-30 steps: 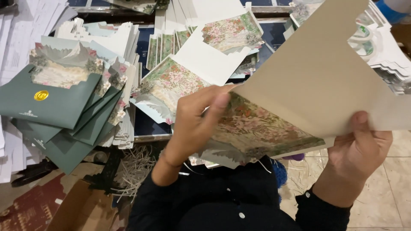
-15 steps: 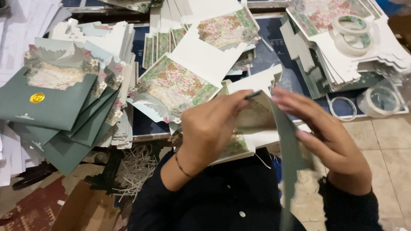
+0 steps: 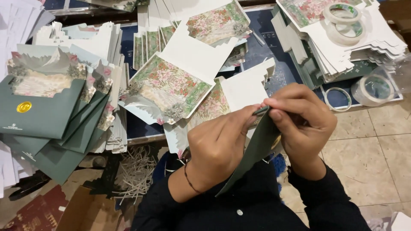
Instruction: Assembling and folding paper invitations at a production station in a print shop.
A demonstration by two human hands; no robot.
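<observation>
now both hands, left [image 3: 218, 147] and right [image 3: 299, 124], closer together, clamped on the folded green card [image 3: 257, 147].

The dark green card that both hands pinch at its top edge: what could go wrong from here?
1. The left hand and right hand pinch the dark green card only at its top corner, so the thin card could crease or bend there.
2. The card hangs over the lap, beside the open floral cards; a swing might knock that loose pile.
3. Paper shreds lie just below; a dropped card could land among them.
</observation>
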